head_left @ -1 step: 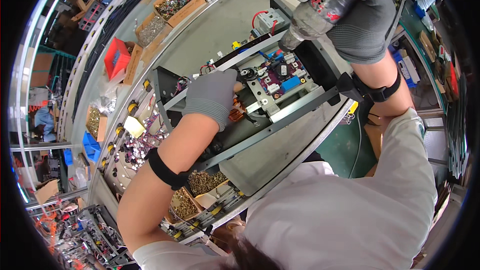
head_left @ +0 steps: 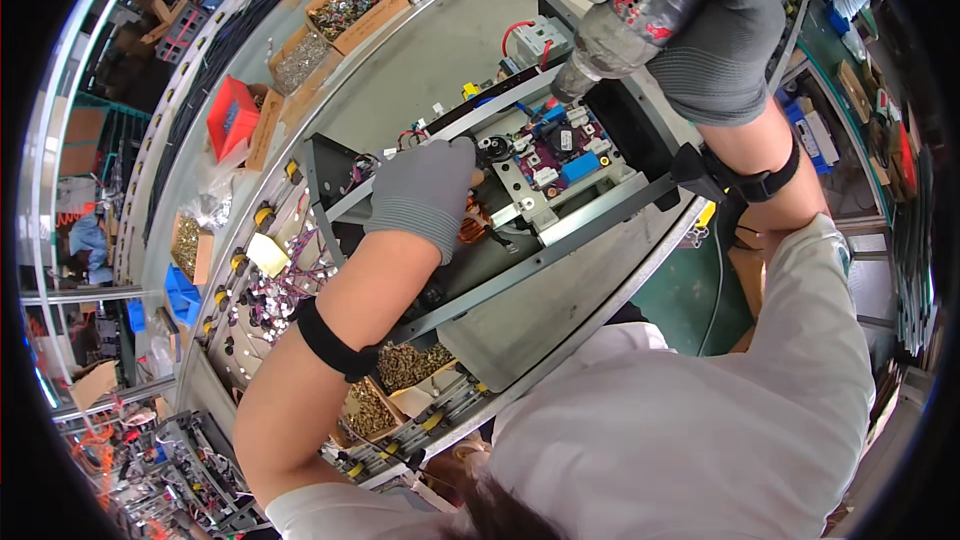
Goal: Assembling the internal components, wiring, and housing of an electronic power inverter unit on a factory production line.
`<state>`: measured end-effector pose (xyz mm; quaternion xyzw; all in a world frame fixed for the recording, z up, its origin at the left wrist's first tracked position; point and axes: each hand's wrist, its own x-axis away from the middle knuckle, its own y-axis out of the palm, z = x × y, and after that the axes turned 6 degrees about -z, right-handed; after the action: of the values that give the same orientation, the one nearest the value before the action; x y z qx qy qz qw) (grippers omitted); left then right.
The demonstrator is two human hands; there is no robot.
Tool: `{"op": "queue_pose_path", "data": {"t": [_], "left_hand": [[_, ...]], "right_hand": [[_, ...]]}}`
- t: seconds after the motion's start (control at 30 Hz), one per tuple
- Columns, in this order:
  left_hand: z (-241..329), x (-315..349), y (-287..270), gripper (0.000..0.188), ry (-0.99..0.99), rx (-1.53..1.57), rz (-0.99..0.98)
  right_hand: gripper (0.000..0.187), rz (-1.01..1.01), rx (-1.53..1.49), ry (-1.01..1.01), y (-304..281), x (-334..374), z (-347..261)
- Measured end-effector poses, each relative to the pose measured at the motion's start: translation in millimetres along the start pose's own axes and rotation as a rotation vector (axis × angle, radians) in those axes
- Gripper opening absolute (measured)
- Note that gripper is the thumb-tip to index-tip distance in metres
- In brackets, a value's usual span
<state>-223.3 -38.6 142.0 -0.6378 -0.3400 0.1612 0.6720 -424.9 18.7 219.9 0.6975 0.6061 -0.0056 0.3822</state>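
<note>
My right hand (head_left: 718, 55), in a grey glove, is wrapped round a worn grey and red power drill (head_left: 625, 30). The drill's nose points down and left over the far rail of a dark metal chassis (head_left: 530, 275). Inside the chassis sits a purple circuit board (head_left: 570, 140) with a blue block part (head_left: 580, 168) on it. My left hand (head_left: 422, 190), gloved with bare fingertips, reaches into the chassis left of the board, beside a copper coil (head_left: 472, 227). Its fingers are curled down and mostly hidden under the hand; what they hold is out of sight.
The chassis rests on a grey board (head_left: 540, 325) on a roller line. Beyond it stand cardboard boxes of small parts (head_left: 352, 8) and a red bin (head_left: 232, 112). Loose white connectors (head_left: 270, 305) lie to the left. Boxes of brass-coloured fasteners (head_left: 410, 365) sit at the near side.
The drill and my right hand have shifted very slightly left. My left hand stays in almost the same place.
</note>
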Motion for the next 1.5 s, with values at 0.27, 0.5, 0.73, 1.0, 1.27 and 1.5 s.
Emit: {"op": "queue_pose_path", "data": {"t": [0.27, 0.5, 0.73, 1.0, 1.27, 1.5], "left_hand": [[7.3, -6.4, 2.7, 0.011, 0.012, -0.016, 0.002], [12.7, -11.1, -10.1, 0.014, -0.074, 0.072, -0.123], [13.3, -12.1, -0.6, 0.013, -0.110, 0.079, -0.065], [13.0, -16.2, -1.3, 0.015, -0.158, 0.119, -0.141], [14.7, -15.9, -4.1, 0.018, -0.170, 0.155, -0.143], [14.3, -15.2, -6.0, 0.018, -0.190, 0.162, -0.159]], "right_hand": [[0.023, -0.040, 0.074, 0.048, 15.6, 7.3, 10.0], [0.021, -0.302, 0.357, -0.006, -0.6, 0.1, 42.5], [0.027, -0.126, 0.059, 0.159, 13.5, 3.3, 50.2], [0.022, -0.334, 0.311, -0.021, 4.2, 1.2, 58.5], [0.022, -0.329, 0.453, -0.007, 1.8, 3.7, 71.0], [0.021, -0.346, 0.513, 0.025, 9.0, 1.0, 76.3]]}}
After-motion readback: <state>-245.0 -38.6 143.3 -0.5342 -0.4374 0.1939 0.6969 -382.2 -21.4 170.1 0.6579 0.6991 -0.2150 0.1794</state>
